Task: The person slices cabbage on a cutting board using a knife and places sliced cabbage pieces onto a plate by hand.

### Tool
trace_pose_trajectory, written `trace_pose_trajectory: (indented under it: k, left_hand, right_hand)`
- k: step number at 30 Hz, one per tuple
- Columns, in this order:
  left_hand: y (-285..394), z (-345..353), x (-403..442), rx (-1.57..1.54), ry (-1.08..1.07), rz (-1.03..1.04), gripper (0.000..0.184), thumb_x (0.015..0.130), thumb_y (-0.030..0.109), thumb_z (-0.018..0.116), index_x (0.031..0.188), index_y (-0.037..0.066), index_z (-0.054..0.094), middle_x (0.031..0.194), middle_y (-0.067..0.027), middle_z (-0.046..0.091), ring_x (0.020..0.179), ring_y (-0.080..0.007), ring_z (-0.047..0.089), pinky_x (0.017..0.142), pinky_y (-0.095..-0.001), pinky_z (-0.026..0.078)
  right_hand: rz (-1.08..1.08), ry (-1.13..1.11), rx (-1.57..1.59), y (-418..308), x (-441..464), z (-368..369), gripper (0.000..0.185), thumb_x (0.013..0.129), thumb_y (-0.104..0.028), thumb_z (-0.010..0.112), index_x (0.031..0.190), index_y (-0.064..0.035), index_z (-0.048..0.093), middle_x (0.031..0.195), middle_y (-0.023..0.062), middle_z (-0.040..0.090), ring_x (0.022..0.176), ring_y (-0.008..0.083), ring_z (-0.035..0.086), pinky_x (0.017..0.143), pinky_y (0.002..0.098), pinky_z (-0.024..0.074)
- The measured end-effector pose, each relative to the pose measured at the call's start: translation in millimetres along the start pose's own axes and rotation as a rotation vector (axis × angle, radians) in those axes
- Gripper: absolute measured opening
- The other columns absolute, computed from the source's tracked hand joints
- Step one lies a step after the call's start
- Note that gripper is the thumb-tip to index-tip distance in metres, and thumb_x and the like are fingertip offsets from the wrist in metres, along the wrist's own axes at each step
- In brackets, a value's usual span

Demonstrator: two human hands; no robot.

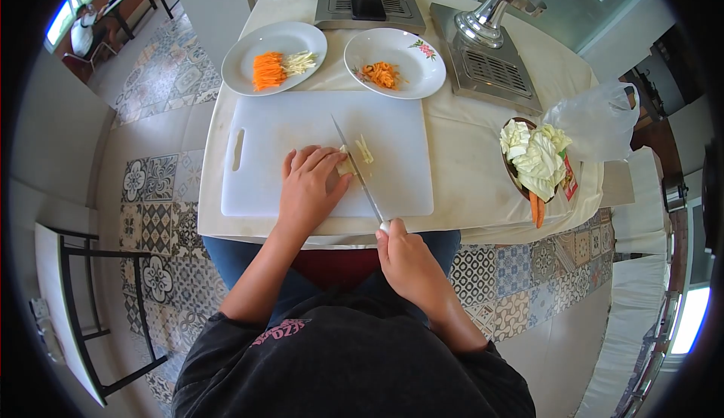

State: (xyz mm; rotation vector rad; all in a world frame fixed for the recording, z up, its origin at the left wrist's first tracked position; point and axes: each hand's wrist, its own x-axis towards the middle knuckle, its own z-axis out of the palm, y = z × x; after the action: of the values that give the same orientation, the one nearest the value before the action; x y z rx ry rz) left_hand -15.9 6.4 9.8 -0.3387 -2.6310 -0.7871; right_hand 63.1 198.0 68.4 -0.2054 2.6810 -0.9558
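Note:
A white cutting board (264,169) lies on the cloth-covered table. My left hand (311,180) holds a small pale vegetable piece (346,165) down on the board, fingers pressed together over it. The knife (360,178) has its blade against the right side of that piece, tip pointing away from me. Its white handle is wrapped by my right hand (409,256) at the board's front edge. Thin pale strips (365,149) lie just right of the blade. What the pale vegetable is, I cannot make out.
Behind the board are a plate (240,54) with orange and pale strips, and a plate (422,79) with orange shreds. Metal stands (494,67) and a phone (367,3) sit farther back. At right are a bowl of cabbage (539,154) and a plastic bag (599,120). Someone sits far left.

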Motion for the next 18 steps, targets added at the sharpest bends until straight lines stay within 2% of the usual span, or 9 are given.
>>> trace_pose_trajectory:
  k: [8,11,14,18]
  left_hand:
    - [-1,-1,0,-0.036,-0.010,-0.015,0.033,0.088,0.028,0.074,0.116,0.011,0.071,0.124,-0.0025,0.067,0.123,-0.0267,0.054,0.113,-0.0500,0.031]
    - [1,-2,0,-0.004,0.057,0.038,0.030,0.083,0.020,0.077,0.111,0.009,0.073,0.118,-0.0044,0.069,0.118,-0.0270,0.058,0.108,-0.0456,0.036]
    - [-4,0,-1,-0.064,-0.001,0.007,0.032,0.088,0.027,0.074,0.116,0.012,0.072,0.123,-0.0024,0.068,0.124,-0.0266,0.055,0.112,-0.0511,0.032]
    - [-5,1,-1,-0.080,-0.016,0.006,0.033,0.087,0.025,0.075,0.117,0.012,0.072,0.123,-0.0022,0.068,0.124,-0.0259,0.056,0.112,-0.0512,0.032]
  right_hand:
    - [0.075,-0.039,-0.036,-11,-24,-12,0.029,0.105,-0.021,0.048,0.099,0.0080,0.045,0.076,0.0340,0.064,0.075,0.0517,0.064,0.066,0.0582,0.0495]
    - [0.075,-0.048,-0.016,-8,-26,-14,0.029,0.104,-0.020,0.049,0.099,0.0083,0.045,0.077,0.0344,0.064,0.077,0.0522,0.064,0.066,0.0583,0.0490]
    - [0.072,-0.058,0.016,-5,-21,-13,0.030,0.104,-0.020,0.049,0.099,0.0087,0.045,0.078,0.0351,0.064,0.079,0.0527,0.063,0.068,0.0589,0.0485]
    - [0.066,-0.025,-0.006,-12,-2,-8,0.031,0.105,-0.021,0.048,0.099,0.0092,0.045,0.079,0.0363,0.064,0.080,0.0539,0.063,0.070,0.0589,0.0491]
